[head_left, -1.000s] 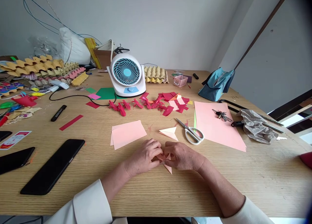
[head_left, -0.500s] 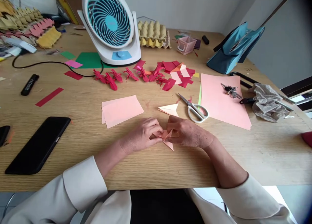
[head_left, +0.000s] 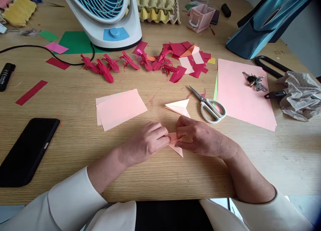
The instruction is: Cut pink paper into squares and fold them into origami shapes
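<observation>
Between my two hands lies a small pink piece of folded paper (head_left: 177, 150), its pointed corner sticking out toward me. My left hand (head_left: 150, 140) pinches its left side, fingers bent and pressed together. On the right side, my right hand (head_left: 198, 136) grips the paper between thumb and curled fingers. Part of the paper is hidden under the fingers. Just beyond my hands rests another folded pink paper (head_left: 179, 107) with a sharp point to the left. White-handled scissors (head_left: 212, 109) lie past my right hand, and pink paper rectangles (head_left: 120, 110) lie beyond my left.
A phone (head_left: 30, 150) lies at left. Red folded paper figures (head_left: 105, 70) run in a row before the fan (head_left: 120, 23). Keys (head_left: 255, 81) rest on pink sheets (head_left: 243, 100) at right. A teal bag (head_left: 260, 26) and a pink basket (head_left: 200, 18) stand behind.
The view has come closer and lower over the table. My left fingers have closed further over the folded paper's left side, and its top edge now lies flatter.
</observation>
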Demonstrator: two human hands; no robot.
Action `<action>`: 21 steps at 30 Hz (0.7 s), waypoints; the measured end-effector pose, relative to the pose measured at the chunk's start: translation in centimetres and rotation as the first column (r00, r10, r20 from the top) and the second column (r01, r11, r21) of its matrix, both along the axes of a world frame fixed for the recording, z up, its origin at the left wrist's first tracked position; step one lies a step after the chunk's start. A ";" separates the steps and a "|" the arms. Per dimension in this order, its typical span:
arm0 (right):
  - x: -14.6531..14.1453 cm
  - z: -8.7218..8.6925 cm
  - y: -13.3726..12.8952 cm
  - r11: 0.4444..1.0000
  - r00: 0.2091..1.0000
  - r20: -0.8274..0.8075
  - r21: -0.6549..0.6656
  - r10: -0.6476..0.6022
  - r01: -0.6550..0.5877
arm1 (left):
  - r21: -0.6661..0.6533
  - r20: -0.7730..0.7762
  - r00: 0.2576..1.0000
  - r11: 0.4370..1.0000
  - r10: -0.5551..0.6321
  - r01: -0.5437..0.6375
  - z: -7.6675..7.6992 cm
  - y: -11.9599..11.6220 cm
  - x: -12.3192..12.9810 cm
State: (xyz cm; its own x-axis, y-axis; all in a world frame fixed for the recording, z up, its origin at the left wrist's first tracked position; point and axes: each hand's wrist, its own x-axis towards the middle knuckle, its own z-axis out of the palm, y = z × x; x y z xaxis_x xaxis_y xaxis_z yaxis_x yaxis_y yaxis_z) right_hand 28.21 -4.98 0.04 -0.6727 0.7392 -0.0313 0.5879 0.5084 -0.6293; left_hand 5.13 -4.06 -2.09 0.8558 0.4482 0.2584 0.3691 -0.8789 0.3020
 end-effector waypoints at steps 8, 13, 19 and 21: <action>-0.1 0.1 0.1 0.999 0.999 -0.029 -0.019 -0.026 0.026 | -0.190 0.152 0.985 0.980 0.083 -0.054 -0.8 0.6 -0.3; -0.3 0.1 0.0 0.997 0.998 -0.010 -0.040 -0.062 0.062 | -0.210 0.134 0.983 0.973 0.126 -0.096 -0.6 0.7 -0.3; -0.9 0.1 -0.1 0.991 0.992 0.029 -0.039 -0.126 0.127 | -0.262 0.120 0.969 0.948 0.216 -0.179 -0.7 0.5 -0.7; -1.0 0.2 -0.1 0.988 0.989 0.031 -0.050 -0.145 0.147 | -0.281 0.116 0.965 0.940 0.234 -0.194 -0.9 0.5 -1.0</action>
State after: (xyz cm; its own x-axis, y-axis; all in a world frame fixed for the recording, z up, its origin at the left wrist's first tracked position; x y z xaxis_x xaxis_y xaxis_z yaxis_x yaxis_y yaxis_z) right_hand 27.25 -5.06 0.22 -0.5560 0.8264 -0.0897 0.6709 0.3824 -0.6353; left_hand 4.09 -3.61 -2.97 0.6937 0.6860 0.2194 0.4740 -0.6643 0.5780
